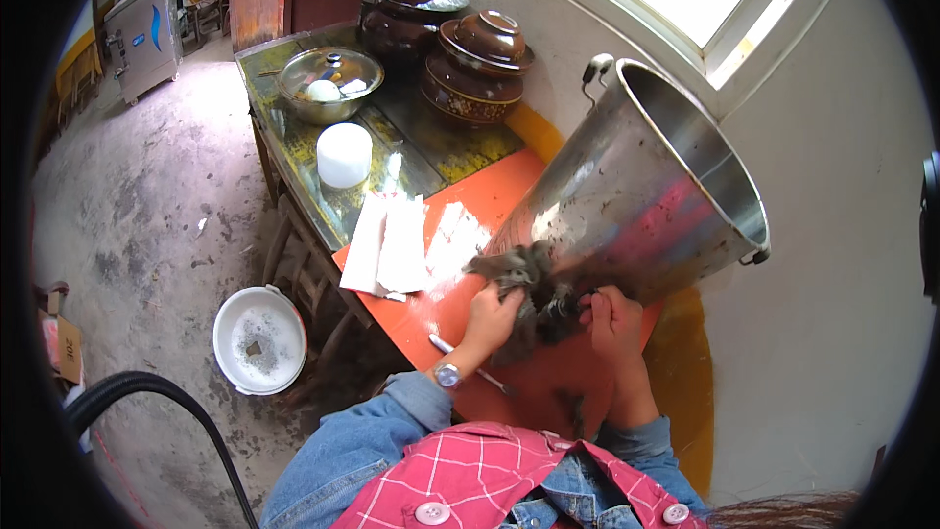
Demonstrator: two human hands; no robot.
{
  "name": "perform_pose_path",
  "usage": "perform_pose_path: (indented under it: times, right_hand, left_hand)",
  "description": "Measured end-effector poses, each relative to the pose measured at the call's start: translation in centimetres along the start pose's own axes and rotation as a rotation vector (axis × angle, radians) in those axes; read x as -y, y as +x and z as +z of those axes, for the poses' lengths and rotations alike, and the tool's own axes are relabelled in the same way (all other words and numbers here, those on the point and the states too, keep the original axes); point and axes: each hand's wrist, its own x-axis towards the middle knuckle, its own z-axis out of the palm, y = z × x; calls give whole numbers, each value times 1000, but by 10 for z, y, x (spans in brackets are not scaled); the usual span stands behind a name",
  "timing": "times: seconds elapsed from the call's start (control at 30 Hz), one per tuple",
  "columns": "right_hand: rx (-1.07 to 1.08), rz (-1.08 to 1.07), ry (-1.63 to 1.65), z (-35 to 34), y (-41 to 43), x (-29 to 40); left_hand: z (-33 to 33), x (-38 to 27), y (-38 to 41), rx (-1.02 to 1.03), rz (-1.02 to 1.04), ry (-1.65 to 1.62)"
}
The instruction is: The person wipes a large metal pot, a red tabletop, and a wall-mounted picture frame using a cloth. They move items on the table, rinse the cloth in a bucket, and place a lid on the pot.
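Note:
My left hand (496, 317), with a watch on its wrist, grips a ragged dark grey bundle (523, 275); blur hides whether it is cloth or feathers. The fingers of my right hand (612, 314) are pinched on a blackish part at the bundle's right side. Both hands are above an orange tabletop sheet (481, 180). Just behind them stands a tall stainless-steel pot (587, 198), its mouth showing at the upper right. Partly under my left forearm lies a slim tool with a white handle (441, 343) and a metal shaft.
White papers (385, 246) and a white tissue roll (344, 155) lie left of the pot. Farther back are a lidded steel bowl (323, 112) and two brown glazed jars (476, 84). On the floor sits a white bucket (235, 323) holding sudsy liquid. A wall (815, 235) bounds the right.

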Motion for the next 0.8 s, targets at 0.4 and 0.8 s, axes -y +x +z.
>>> perform_pose_path:
  times: [0.4,0.8]
  right_hand:
    - [-73,25,-35,7,-2,-4]
    - [-83,-97,-97,13,13,-13]
  left_hand:
    - [27,-56,127,-120,284,14]
    - [20,-74,186,41,235,-208]
